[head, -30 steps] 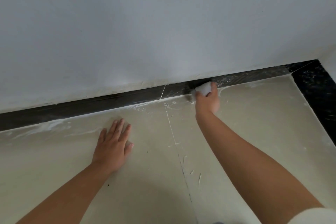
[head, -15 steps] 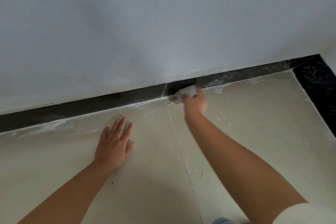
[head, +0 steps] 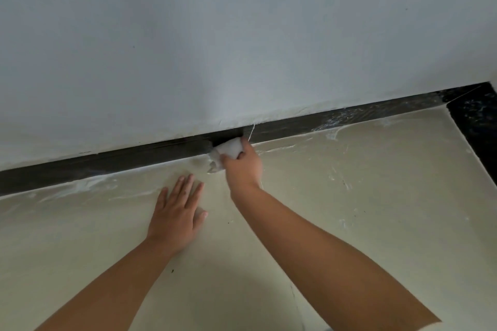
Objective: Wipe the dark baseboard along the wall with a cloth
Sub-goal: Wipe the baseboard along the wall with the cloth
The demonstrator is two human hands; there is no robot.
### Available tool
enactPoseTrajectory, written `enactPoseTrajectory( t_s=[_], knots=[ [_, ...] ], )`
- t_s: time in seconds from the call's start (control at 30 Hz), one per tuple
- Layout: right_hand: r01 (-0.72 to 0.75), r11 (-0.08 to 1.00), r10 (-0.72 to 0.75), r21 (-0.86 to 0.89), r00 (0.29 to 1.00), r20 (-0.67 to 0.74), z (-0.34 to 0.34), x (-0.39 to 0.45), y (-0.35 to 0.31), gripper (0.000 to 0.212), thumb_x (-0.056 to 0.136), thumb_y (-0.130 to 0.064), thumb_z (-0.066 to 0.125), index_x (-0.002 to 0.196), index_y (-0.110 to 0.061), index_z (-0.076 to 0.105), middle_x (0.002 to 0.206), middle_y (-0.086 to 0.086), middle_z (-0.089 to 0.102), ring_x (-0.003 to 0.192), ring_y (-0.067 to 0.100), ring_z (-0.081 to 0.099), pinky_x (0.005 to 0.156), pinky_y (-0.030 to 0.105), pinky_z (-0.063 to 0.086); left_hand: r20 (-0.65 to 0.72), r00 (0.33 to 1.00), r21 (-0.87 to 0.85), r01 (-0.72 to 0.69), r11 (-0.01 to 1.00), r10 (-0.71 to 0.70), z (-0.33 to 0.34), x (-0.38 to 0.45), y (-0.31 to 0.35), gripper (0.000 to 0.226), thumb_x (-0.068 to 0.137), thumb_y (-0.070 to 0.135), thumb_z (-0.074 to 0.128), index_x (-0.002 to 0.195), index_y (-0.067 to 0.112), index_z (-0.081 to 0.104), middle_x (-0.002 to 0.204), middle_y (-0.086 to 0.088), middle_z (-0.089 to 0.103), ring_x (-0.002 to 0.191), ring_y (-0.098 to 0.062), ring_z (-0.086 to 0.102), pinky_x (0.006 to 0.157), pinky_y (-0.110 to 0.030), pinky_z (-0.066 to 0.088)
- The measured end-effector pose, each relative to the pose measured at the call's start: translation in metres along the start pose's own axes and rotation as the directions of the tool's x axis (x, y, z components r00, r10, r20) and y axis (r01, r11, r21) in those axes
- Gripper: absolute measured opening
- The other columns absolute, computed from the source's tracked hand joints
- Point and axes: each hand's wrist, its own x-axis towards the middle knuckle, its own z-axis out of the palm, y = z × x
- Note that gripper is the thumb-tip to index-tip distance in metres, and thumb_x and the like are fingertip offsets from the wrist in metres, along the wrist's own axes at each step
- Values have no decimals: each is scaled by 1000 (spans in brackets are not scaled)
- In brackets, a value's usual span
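A dark baseboard (head: 121, 162) runs along the foot of the white wall, rising from lower left to upper right. My right hand (head: 243, 166) is shut on a crumpled white cloth (head: 227, 150) and presses it against the baseboard, just left of a thin white joint line. A very dark patch of baseboard shows right above the cloth. My left hand (head: 176, 212) lies flat on the cream floor tile, fingers spread, palm down, a short way below and left of the cloth.
The white wall (head: 242, 35) fills the upper half of the view. The cream floor tiles (head: 376, 196) carry white smears and scratches near the baseboard. A black speckled strip (head: 476, 126) borders the floor at the far right.
My right hand has slid the cloth leftward along the baseboard, past the white joint line. My left hand has stayed flat on the floor.
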Motion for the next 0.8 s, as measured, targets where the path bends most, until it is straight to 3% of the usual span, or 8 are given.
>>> enactPoseTrajectory(
  t_s=[0.07,0.17,0.27,0.37,0.47,0.57,0.67,0.8],
  knots=[
    [-18,999,17,38,999,38,3,-5,1,62,83,-9,58,139,-17,35,63,-13,27,55,1,29,50,13,26,4,1000,-6,-1,1000,1,-1,1,-1,61,95,46,19,144,23,-10,153,-4,-19,141,-20,-17,114,-38,-6],
    [-25,1000,26,15,996,-80,-19,3,-6,60,83,-6,56,139,-18,36,66,-10,36,62,10,38,52,16,28,-16,1000,-34,-3,999,2,-2,0,-2,60,95,45,20,144,23,-7,153,-3,-16,141,-19,-15,114,-37,-5],
    [-56,998,53,-16,983,-179,-35,10,-13,60,84,-7,55,139,-18,35,98,9,59,83,21,53,67,25,40,-48,998,-64,35,997,-38,-5,-10,-6,67,85,52,-3,145,22,0,155,-2,-9,142,-18,-11,114,-35,-3],
    [-76,996,74,-51,997,-37,-14,-5,-18,55,83,-4,53,135,-14,40,122,12,55,106,27,54,77,27,42,-67,992,-122,98,988,-107,-9,-25,-15,90,66,51,-16,145,17,11,155,-5,3,143,-19,-3,115,-37,1],
    [-72,995,82,-63,982,170,11,-21,-19,57,81,-2,56,135,-13,41,128,12,52,111,26,52,81,27,42,-93,985,-150,132,980,-147,-11,-31,-28,91,67,51,-11,143,13,22,153,-8,14,143,-22,6,114,-40,7],
    [5,995,16,-95,976,219,-1,-24,-21,61,79,1,57,136,-13,41,124,15,54,105,24,53,82,27,44,-93,989,-105,106,989,-116,-23,-28,-37,89,72,53,-10,140,11,30,150,-11,25,140,-25,18,113,-44,15],
    [25,989,-5,-147,991,135,-48,-17,-28,61,75,4,60,132,-12,45,119,15,57,100,25,55,85,32,46,-120,993,-37,-17,999,12,-35,-19,-33,83,93,45,-4,111,-1,63,117,-22,61,108,-38,58,85,-55,46],
    [-18,973,-8,-229,994,-111,-134,-3,-35,60,74,5,61,130,-12,48,114,13,58,91,21,52,77,27,40,-98,981,62,-159,985,165,-38,-4,-8,79,96,38,-2,102,2,68,107,-18,67,97,-34,65,74,-51,52]
  ],
)
